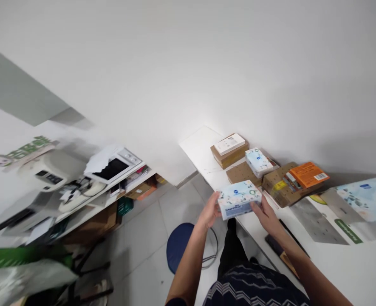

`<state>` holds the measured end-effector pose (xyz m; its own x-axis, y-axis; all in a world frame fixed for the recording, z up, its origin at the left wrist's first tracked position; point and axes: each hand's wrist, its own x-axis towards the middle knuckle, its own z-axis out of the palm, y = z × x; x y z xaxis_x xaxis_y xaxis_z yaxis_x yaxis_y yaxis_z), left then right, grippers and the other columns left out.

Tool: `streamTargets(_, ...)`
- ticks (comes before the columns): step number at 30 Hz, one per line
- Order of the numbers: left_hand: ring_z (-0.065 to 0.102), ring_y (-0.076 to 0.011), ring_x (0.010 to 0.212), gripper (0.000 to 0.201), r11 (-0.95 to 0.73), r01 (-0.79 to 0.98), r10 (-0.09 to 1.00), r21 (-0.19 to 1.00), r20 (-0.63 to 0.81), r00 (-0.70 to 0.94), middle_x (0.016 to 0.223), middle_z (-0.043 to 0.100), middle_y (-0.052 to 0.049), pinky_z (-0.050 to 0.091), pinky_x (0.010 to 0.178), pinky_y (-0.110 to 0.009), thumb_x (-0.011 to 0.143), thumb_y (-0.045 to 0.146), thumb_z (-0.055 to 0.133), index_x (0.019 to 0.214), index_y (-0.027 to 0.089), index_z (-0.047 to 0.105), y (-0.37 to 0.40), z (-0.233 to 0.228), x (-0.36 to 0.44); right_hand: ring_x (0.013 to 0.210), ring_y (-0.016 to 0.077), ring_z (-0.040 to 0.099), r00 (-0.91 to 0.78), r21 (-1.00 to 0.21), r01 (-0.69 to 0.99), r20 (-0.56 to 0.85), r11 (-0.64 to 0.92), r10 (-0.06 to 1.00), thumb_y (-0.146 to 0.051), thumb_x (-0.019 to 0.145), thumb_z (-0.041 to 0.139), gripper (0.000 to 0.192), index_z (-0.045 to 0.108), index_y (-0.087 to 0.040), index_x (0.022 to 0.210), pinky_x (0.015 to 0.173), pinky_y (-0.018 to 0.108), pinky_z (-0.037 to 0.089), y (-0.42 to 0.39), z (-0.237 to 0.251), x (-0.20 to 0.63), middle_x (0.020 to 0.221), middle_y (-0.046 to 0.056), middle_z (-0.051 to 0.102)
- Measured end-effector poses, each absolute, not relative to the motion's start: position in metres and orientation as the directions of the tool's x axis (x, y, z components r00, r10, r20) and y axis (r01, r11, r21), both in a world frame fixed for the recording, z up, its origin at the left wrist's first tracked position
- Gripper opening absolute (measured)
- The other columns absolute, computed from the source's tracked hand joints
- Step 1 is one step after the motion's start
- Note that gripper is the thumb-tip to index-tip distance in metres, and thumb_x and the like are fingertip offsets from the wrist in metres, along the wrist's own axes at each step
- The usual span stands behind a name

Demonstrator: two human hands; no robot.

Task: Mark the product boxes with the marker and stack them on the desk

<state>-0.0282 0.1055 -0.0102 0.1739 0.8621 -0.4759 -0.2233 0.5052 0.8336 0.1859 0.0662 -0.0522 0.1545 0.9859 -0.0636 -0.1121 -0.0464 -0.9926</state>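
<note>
A pale blue printed tissue pack (239, 198) is gripped between both my hands above the near edge of a white table (200, 148). My left hand (210, 211) clasps its left end. My right hand (264, 212) clasps its right end. Just behind it on the table lie a second, smaller tissue pack (258, 162) and a flat brown cardboard piece (241, 173).
A brown box topped by a white box (229, 144), a carton with an orange box (307, 174) and a large printed pack (366, 197) lie along the wall. A blue stool (179, 250) stands on the tiled floor. Shelves with a printer (113, 165) and clutter stand at the left.
</note>
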Motion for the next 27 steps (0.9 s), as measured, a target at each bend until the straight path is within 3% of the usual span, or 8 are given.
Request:
streamTargets(3, 0.068, -0.0201, 0.079, 0.074, 0.404, -0.205, 0.913, 0.892, -0.381, 0.142, 0.104, 0.076, -0.011, 0.052, 0.061, -0.025, 0.069, 0.067, 0.077, 0.123, 0.018, 0.068, 0.069, -0.007, -0.025, 0.127, 0.0300, 0.059, 0.079, -0.849, -0.460, -0.329, -0.258, 0.941, -0.065, 0.077, 0.071, 0.056, 0.066, -0.030, 0.121, 0.104, 0.045, 0.051, 0.049, -0.070, 0.170, 0.131, 0.006, 0.069)
streamTargets(6, 0.061, -0.0127, 0.064, 0.076, 0.351, -0.166, 0.936, 0.922, -0.341, 0.086, 0.106, 0.074, -0.010, 0.051, 0.054, -0.023, 0.063, 0.062, 0.084, 0.122, 0.016, 0.070, 0.045, 0.000, -0.023, 0.122, 0.0305, 0.063, -0.037, -0.656, -0.657, -0.465, -0.372, 0.885, -0.063, 0.072, 0.077, 0.050, 0.070, -0.030, 0.110, 0.093, 0.044, 0.059, 0.028, -0.080, 0.163, 0.124, 0.005, 0.073)
streamTargets(10, 0.065, -0.0138, 0.071, 0.076, 0.291, -0.208, 0.957, 0.934, -0.289, 0.040, 0.127, 0.065, -0.012, 0.058, 0.062, -0.029, 0.062, 0.055, 0.087, 0.127, 0.021, 0.068, 0.026, 0.009, -0.021, 0.111, 0.0304, 0.069, -0.152, -0.561, -0.693, -0.501, -0.453, 0.852, -0.062, 0.073, 0.077, 0.049, 0.070, -0.028, 0.108, 0.086, 0.044, 0.061, 0.012, -0.078, 0.161, 0.113, 0.005, 0.077)
streamTargets(15, 0.065, -0.0138, 0.074, 0.075, 0.197, -0.227, 0.980, 0.954, -0.198, 0.021, 0.125, 0.064, -0.010, 0.060, 0.067, -0.030, 0.067, 0.053, 0.085, 0.135, 0.028, 0.063, 0.010, 0.018, -0.017, 0.106, 0.0292, 0.071, -0.170, -0.552, -0.705, -0.477, -0.445, 0.862, -0.061, 0.080, 0.071, 0.043, 0.070, -0.028, 0.108, 0.086, 0.045, 0.060, 0.007, -0.069, 0.162, 0.109, 0.004, 0.078)
streamTargets(19, 0.062, -0.0121, 0.069, 0.058, 0.036, -0.082, 0.999, 0.996, -0.037, -0.001, 0.110, 0.067, -0.008, 0.058, 0.067, -0.029, 0.077, 0.058, 0.076, 0.125, 0.027, 0.070, 0.004, 0.024, -0.017, 0.108, 0.0304, 0.070, -0.169, -0.558, -0.718, -0.442, -0.417, 0.881, -0.061, 0.080, 0.071, 0.044, 0.070, -0.028, 0.108, 0.088, 0.047, 0.059, 0.003, -0.061, 0.158, 0.111, 0.005, 0.077)
streamTargets(22, 0.061, -0.0141, 0.072, 0.044, -0.091, 0.080, 0.996, 0.993, 0.092, -0.004, 0.114, 0.063, -0.010, 0.055, 0.067, -0.030, 0.085, 0.060, 0.066, 0.109, 0.024, 0.077, 0.003, 0.027, -0.019, 0.108, 0.0294, 0.070, -0.185, -0.523, -0.744, -0.439, -0.417, 0.880, -0.059, 0.080, 0.072, 0.041, 0.070, -0.029, 0.108, 0.088, 0.046, 0.060, -0.002, -0.056, 0.155, 0.112, 0.005, 0.077)
streamTargets(27, 0.060, -0.0210, 0.088, 0.044, -0.182, 0.302, 0.983, 0.936, 0.166, 0.078, 0.124, 0.059, -0.011, 0.052, 0.082, -0.036, 0.092, 0.054, 0.058, 0.126, 0.028, 0.068, -0.004, 0.029, -0.026, 0.108, 0.0297, 0.069, -0.193, -0.558, -0.716, -0.418, -0.418, 0.888, -0.059, 0.081, 0.071, 0.042, 0.068, -0.028, 0.109, 0.087, 0.048, 0.060, -0.012, -0.057, 0.152, 0.111, 0.006, 0.076)
